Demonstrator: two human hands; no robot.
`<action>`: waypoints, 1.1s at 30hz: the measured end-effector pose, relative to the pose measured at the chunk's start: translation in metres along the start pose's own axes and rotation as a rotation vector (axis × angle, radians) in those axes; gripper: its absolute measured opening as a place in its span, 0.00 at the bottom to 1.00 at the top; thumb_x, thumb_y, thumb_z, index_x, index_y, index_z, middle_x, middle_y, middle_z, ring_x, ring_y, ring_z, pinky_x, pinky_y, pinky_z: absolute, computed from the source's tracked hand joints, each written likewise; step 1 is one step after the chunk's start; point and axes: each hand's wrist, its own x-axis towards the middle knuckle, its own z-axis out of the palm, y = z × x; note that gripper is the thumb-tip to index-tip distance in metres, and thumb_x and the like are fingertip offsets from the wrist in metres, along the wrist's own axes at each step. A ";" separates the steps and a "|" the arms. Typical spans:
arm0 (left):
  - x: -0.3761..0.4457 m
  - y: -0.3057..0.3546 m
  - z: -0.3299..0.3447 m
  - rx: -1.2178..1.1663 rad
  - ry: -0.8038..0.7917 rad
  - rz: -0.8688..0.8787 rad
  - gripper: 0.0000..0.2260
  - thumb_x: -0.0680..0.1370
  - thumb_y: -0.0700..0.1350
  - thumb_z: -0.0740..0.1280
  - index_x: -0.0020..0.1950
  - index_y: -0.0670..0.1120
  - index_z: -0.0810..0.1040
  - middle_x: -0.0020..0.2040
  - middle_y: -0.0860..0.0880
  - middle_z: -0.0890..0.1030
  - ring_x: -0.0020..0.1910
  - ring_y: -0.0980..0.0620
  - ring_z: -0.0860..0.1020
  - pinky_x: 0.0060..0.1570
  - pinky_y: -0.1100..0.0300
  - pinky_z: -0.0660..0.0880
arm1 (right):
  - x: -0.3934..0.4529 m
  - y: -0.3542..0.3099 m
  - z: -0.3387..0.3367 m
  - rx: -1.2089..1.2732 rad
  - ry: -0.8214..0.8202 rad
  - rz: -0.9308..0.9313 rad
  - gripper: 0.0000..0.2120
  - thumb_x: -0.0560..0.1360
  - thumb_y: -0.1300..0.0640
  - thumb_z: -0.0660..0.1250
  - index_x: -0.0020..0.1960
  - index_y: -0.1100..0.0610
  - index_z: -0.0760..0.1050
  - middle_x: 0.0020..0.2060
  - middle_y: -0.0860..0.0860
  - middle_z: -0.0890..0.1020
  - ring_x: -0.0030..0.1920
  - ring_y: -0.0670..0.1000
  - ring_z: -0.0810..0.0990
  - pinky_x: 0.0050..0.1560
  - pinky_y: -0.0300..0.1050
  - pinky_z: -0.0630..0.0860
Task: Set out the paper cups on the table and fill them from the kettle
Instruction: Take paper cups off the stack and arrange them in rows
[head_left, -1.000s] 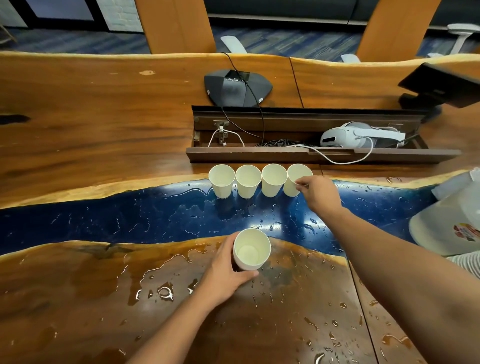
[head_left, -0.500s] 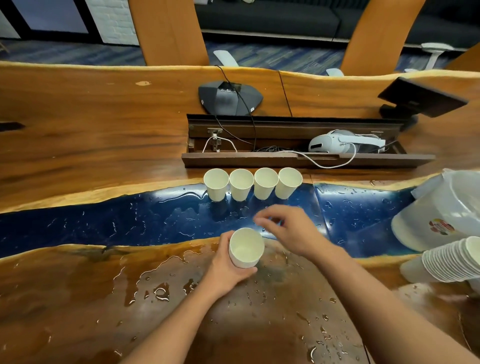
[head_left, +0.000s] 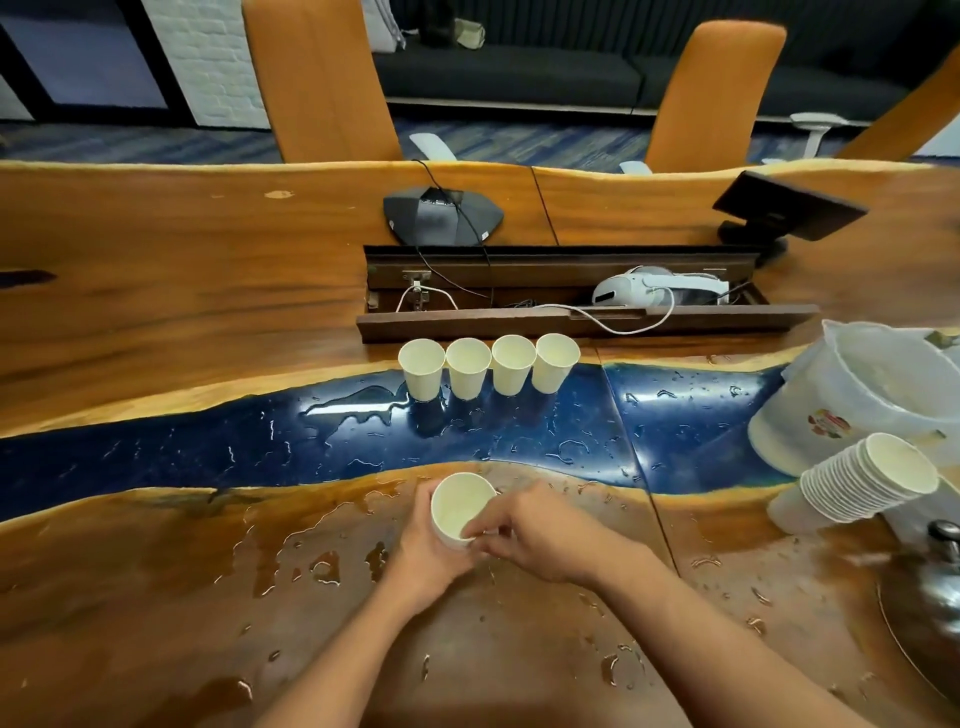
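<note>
I count four paper cups (head_left: 488, 366) in a row at frame centre, while my left hand (head_left: 434, 551) grips a fifth cup (head_left: 460, 506) low on the worktop (head_left: 156, 597), my right hand (head_left: 535, 530) pinching its rim, so filling is not yet begun.

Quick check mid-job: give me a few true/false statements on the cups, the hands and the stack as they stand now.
1. Four cups stand in a row. True.
2. The left hand holds a cup. True.
3. The right hand rests on the jug. False: its fingers pinch the held cup's rim.
4. The cup stack stands upright. False: it lies tilted on its side.
5. The table is dry. False: water is spilled across it.
</note>
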 end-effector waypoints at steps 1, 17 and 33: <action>-0.002 -0.001 0.000 0.001 0.005 0.000 0.37 0.61 0.47 0.83 0.62 0.59 0.65 0.57 0.56 0.78 0.54 0.65 0.76 0.49 0.73 0.72 | -0.001 -0.003 0.001 -0.037 -0.010 -0.006 0.13 0.78 0.49 0.67 0.61 0.44 0.81 0.54 0.48 0.85 0.52 0.51 0.81 0.55 0.48 0.76; -0.021 -0.006 -0.001 -0.069 0.110 -0.055 0.39 0.59 0.46 0.82 0.61 0.62 0.65 0.58 0.58 0.78 0.57 0.61 0.77 0.51 0.71 0.71 | -0.007 -0.011 0.006 0.088 0.301 -0.163 0.07 0.73 0.53 0.72 0.50 0.47 0.84 0.45 0.48 0.84 0.45 0.49 0.78 0.44 0.43 0.72; -0.018 -0.007 -0.027 0.061 0.290 -0.086 0.35 0.62 0.46 0.83 0.60 0.62 0.66 0.58 0.57 0.76 0.55 0.58 0.73 0.49 0.71 0.66 | 0.067 0.019 0.023 -0.025 0.407 0.131 0.10 0.79 0.54 0.68 0.59 0.48 0.83 0.56 0.45 0.84 0.55 0.51 0.77 0.52 0.47 0.74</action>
